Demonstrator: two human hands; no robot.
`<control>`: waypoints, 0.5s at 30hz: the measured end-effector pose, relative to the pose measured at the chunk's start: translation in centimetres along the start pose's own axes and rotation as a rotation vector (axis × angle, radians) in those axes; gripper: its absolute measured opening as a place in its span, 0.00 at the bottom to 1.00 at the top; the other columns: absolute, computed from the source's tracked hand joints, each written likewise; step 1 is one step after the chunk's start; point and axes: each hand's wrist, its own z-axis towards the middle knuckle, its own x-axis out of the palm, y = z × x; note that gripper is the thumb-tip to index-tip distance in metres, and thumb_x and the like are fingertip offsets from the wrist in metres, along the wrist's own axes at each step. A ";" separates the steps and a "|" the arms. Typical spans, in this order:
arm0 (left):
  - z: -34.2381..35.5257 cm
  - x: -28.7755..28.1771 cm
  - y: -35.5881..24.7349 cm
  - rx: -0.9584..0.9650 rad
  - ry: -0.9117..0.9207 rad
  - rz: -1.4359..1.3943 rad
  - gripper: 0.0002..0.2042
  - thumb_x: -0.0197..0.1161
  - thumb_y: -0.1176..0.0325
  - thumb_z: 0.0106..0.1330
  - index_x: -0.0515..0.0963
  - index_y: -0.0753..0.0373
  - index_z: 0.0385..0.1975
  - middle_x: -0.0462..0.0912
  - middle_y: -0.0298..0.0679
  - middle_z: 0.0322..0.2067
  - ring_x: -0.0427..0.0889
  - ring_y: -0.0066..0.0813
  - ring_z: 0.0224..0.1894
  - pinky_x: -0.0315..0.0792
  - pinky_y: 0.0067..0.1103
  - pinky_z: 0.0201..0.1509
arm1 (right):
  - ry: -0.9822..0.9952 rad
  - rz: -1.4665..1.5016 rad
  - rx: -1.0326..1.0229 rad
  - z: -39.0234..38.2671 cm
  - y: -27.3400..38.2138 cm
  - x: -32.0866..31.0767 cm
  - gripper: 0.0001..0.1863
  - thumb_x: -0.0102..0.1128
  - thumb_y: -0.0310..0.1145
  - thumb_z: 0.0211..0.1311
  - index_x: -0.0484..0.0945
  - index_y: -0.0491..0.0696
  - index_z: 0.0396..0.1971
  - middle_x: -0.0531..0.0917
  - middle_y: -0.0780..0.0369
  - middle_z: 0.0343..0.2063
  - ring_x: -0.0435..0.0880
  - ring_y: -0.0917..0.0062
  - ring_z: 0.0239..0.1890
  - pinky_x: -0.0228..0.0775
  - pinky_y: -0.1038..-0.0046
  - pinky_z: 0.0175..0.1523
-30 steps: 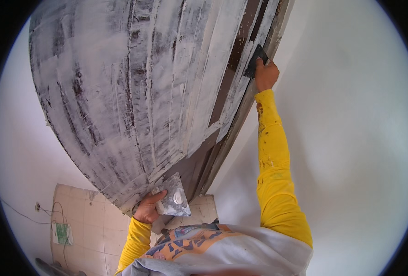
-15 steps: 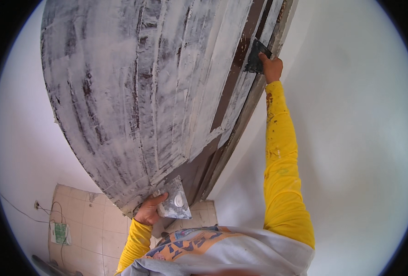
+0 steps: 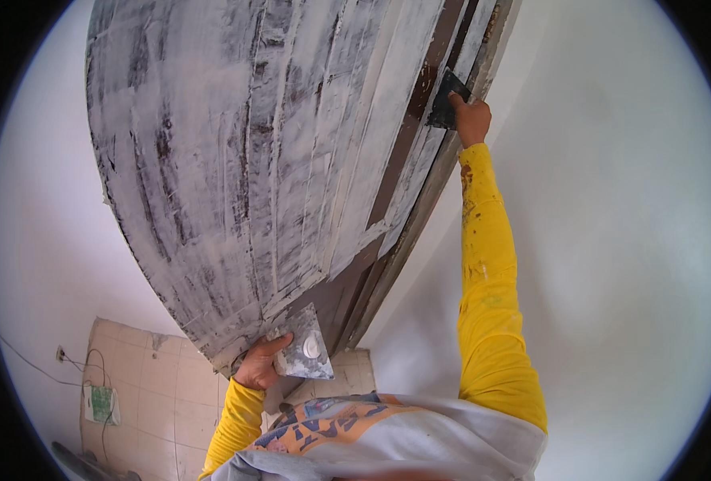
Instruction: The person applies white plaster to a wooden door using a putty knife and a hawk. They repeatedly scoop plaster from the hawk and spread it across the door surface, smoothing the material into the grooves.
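A tall wooden door (image 3: pixel 211 152), streaked with white putty over dark brown, fills the upper middle. My right hand (image 3: pixel 473 122) grips a dark, flat putty knife (image 3: pixel 447 103), its blade lying against the whitened strip of the door frame (image 3: pixel 419 172). The thumb presses on the blade's face. Low down by the door's bottom corner, my left hand (image 3: pixel 259 365) pinches a grey, putty-smeared flat plate (image 3: pixel 301 361) by one edge. A small mound of white putty (image 3: pixel 312 345) sits on that plate. The fingers under the plate are hidden.
Along the right runs a plain white wall (image 3: pixel 612 240). Pale floor tiles (image 3: pixel 151 393) show at lower left, with a green and white packet (image 3: pixel 101 405) near cables and a wall socket (image 3: pixel 60 353). Bare brown wood (image 3: pixel 347 289) shows below the puttied area.
The door appears slightly further right in view at its left edge. My right hand and the putty knife stay nearly in place on the frame; my left hand hardly moves.
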 end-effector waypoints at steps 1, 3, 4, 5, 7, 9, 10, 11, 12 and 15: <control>0.1 -0.1 0.1 0.004 -0.004 0.007 0.21 0.62 0.78 0.70 0.74 0.62 0.63 0.83 0.40 0.56 0.83 0.36 0.57 0.75 0.34 0.66 | -0.034 -0.024 0.005 -0.1 0.1 0.2 0.30 0.70 0.55 0.53 0.86 0.36 0.33 0.87 0.42 0.34 0.86 0.46 0.43 0.77 0.56 0.50; 0.1 -0.2 0.1 -0.013 0.001 -0.004 0.20 0.61 0.78 0.70 0.74 0.62 0.63 0.83 0.39 0.55 0.83 0.36 0.57 0.76 0.34 0.65 | -0.098 -0.071 0.016 -0.4 0.0 0.7 0.30 0.70 0.55 0.52 0.86 0.37 0.33 0.87 0.42 0.35 0.86 0.46 0.42 0.76 0.55 0.50; 0.0 -0.2 -0.1 -0.034 0.010 -0.022 0.20 0.61 0.78 0.71 0.74 0.62 0.62 0.83 0.39 0.55 0.83 0.36 0.56 0.76 0.34 0.65 | -0.139 -0.071 0.027 -0.6 -0.1 0.8 0.30 0.71 0.55 0.52 0.86 0.37 0.33 0.87 0.43 0.34 0.86 0.46 0.42 0.77 0.55 0.50; -0.2 -0.1 -0.2 -0.054 0.019 -0.041 0.20 0.61 0.78 0.71 0.74 0.62 0.62 0.83 0.39 0.55 0.83 0.36 0.56 0.76 0.34 0.64 | -0.180 -0.071 0.037 -0.7 -0.2 1.0 0.30 0.71 0.54 0.52 0.86 0.37 0.32 0.87 0.43 0.34 0.86 0.45 0.42 0.77 0.55 0.50; -0.6 0.6 -0.6 -0.037 0.009 -0.032 0.20 0.61 0.78 0.71 0.74 0.61 0.62 0.84 0.39 0.55 0.83 0.35 0.56 0.76 0.34 0.64 | -0.188 0.077 0.001 -0.4 -0.8 1.0 0.29 0.72 0.54 0.51 0.85 0.36 0.31 0.87 0.44 0.32 0.86 0.47 0.40 0.76 0.56 0.48; -0.6 0.7 -0.9 -0.045 0.000 -0.006 0.20 0.61 0.77 0.71 0.74 0.61 0.62 0.84 0.38 0.54 0.83 0.34 0.55 0.76 0.33 0.64 | -0.117 0.367 -0.086 0.1 -2.1 0.4 0.30 0.74 0.53 0.50 0.84 0.35 0.30 0.87 0.45 0.29 0.87 0.50 0.37 0.76 0.58 0.46; -0.4 0.3 -1.0 -0.061 -0.004 0.016 0.20 0.62 0.77 0.71 0.74 0.61 0.62 0.84 0.38 0.54 0.83 0.34 0.55 0.76 0.33 0.64 | -0.064 0.396 -0.067 0.6 -2.5 0.5 0.30 0.75 0.53 0.50 0.84 0.34 0.29 0.86 0.45 0.28 0.87 0.53 0.35 0.76 0.59 0.45; -0.3 0.0 -1.2 -0.077 -0.008 0.037 0.20 0.62 0.77 0.71 0.74 0.61 0.62 0.84 0.38 0.54 0.83 0.33 0.55 0.76 0.32 0.63 | -0.011 0.425 -0.049 1.4 -2.6 0.9 0.31 0.76 0.53 0.49 0.83 0.33 0.27 0.85 0.46 0.26 0.86 0.55 0.34 0.75 0.60 0.43; -0.2 0.0 -1.3 -0.073 -0.008 0.084 0.20 0.63 0.77 0.70 0.74 0.61 0.62 0.84 0.37 0.54 0.83 0.33 0.54 0.76 0.32 0.63 | 0.040 0.456 -0.032 2.2 -2.7 1.2 0.32 0.77 0.53 0.48 0.82 0.32 0.26 0.84 0.46 0.25 0.86 0.57 0.32 0.74 0.60 0.42; -0.1 0.1 -1.7 -0.082 0.001 0.180 0.19 0.64 0.76 0.70 0.75 0.61 0.61 0.84 0.37 0.53 0.83 0.31 0.53 0.76 0.30 0.61 | 0.095 0.297 0.008 3.6 -4.0 1.8 0.35 0.78 0.55 0.47 0.81 0.30 0.23 0.83 0.46 0.22 0.84 0.60 0.30 0.73 0.60 0.41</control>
